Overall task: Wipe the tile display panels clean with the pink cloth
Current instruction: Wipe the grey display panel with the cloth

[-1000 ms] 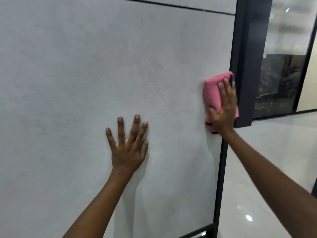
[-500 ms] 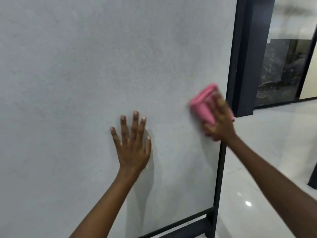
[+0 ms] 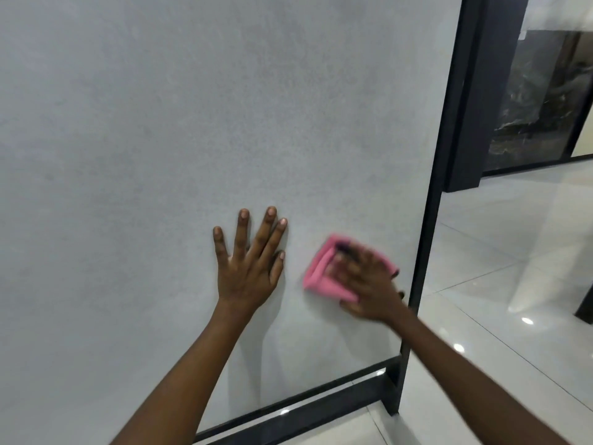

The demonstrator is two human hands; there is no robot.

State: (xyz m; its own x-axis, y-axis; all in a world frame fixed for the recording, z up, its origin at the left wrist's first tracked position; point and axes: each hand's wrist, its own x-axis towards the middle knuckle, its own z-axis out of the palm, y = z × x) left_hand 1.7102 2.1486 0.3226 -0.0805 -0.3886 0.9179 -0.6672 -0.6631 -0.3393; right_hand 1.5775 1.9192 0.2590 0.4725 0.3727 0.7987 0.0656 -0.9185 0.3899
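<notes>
The grey tile panel (image 3: 192, 123) stands upright in a black frame (image 3: 426, 220), filling most of the view. 2 hands are on its lower part. The left hand (image 3: 248, 268) lies flat against the panel, 5 digits spread and straight, gripping nothing. Just beside it, on the frame side, the right hand (image 3: 365, 284) presses the folded pink cloth (image 3: 321, 274) against the panel surface. The cloth sits under the right palm and fingers, its folded edge projecting toward the left hand; a narrow strip of bare panel separates cloth and left hand. The right hand is blurred (so whether its fingers curl round the cloth or lie flat upon it cannot be told). The cloth lies between the left hand and the frame's vertical bar, clear of the bar. Glossy white floor tiles (image 3: 513, 252) extend beyond the frame, and a dark marbled panel (image 3: 539, 101) stands farther back.
</notes>
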